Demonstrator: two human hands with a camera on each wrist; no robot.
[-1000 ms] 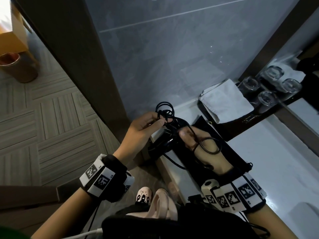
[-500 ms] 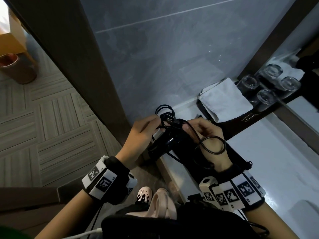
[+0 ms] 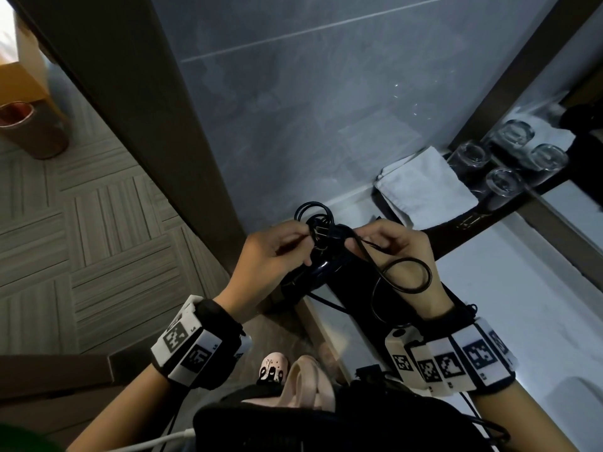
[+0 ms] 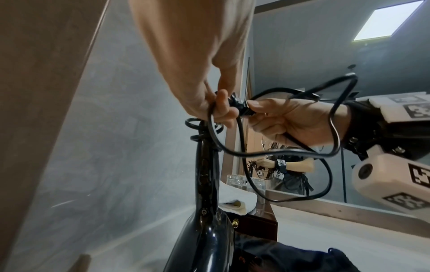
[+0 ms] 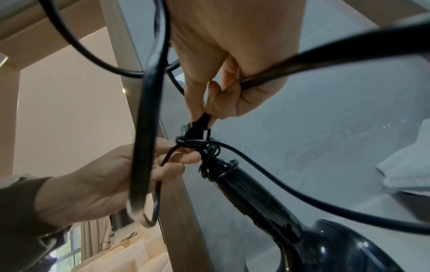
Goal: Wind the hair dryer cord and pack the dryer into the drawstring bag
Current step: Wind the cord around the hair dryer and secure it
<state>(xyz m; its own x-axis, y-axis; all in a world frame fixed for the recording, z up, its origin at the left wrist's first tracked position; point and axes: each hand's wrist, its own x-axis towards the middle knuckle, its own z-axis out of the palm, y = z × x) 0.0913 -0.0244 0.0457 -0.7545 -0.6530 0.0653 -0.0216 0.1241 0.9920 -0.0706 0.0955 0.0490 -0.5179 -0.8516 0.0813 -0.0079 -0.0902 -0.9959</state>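
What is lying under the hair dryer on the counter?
Under the hair dryer lies dark fabric, probably the drawstring bag, spread on the counter. The dryer and both hands cover part of it, so its opening is hidden.

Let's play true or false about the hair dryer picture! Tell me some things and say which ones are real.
1. Both hands are pinching the black cord. True: the left hand and the right hand both pinch it at the top of the handle.
2. The hair dryer is pink. False: it is glossy black.
3. The dryer is already inside the bag. False: it is out in the open, handle upward, between the hands.
4. A folded white towel lies by the wall. True.
5. The drinking glasses lie tipped on the floor. False: they stand upright on a dark tray by the mirror.
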